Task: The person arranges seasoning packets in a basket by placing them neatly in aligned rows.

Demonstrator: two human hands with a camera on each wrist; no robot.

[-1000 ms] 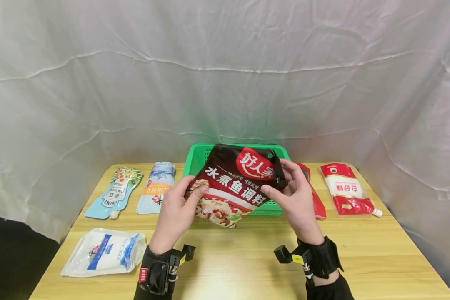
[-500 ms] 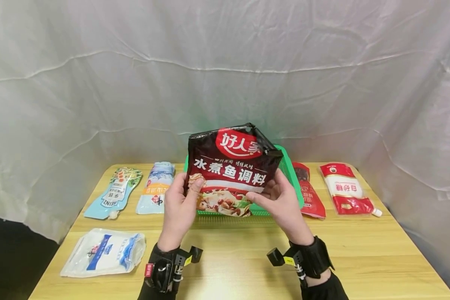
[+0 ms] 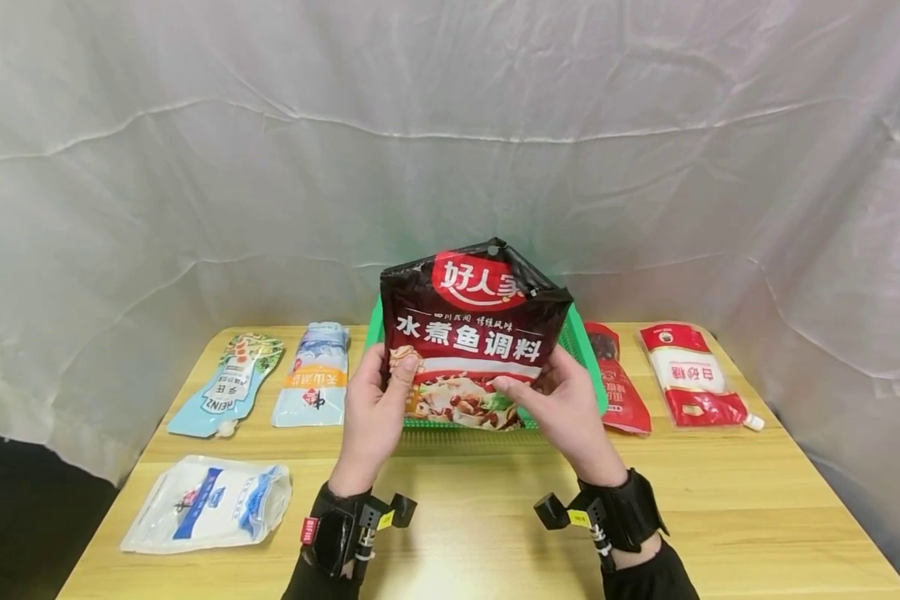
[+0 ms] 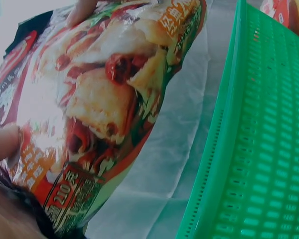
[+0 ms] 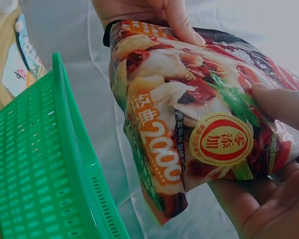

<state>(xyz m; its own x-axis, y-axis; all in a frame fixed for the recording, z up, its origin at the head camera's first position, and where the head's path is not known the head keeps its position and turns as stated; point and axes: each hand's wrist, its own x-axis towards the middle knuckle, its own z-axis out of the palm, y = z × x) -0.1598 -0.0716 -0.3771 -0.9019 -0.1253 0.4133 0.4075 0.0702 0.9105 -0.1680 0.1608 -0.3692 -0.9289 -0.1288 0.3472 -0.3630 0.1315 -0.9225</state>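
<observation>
Both hands hold a dark red seasoning pouch upright above the green basket.

The left hand [image 3: 371, 408] and right hand [image 3: 562, 400] each pinch the seasoning pouch [image 3: 474, 333], thumbs on its front, above the green basket [image 3: 581, 350]; it reads 好人家 and 水煮鱼调料. A Heinz pouch [image 3: 228, 385] lies far left on the table [image 3: 495, 533], a 白砂糖 bag [image 3: 692, 375] far right.

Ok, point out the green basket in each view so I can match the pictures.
Head: green basket at centre, on the table, mostly hidden behind the dark red seasoning pouch.
Left wrist: fills the right side.
Right wrist: fills the lower left.
Shared landmark: the seasoning pouch held by both hands, beside the basket in every view.
</observation>
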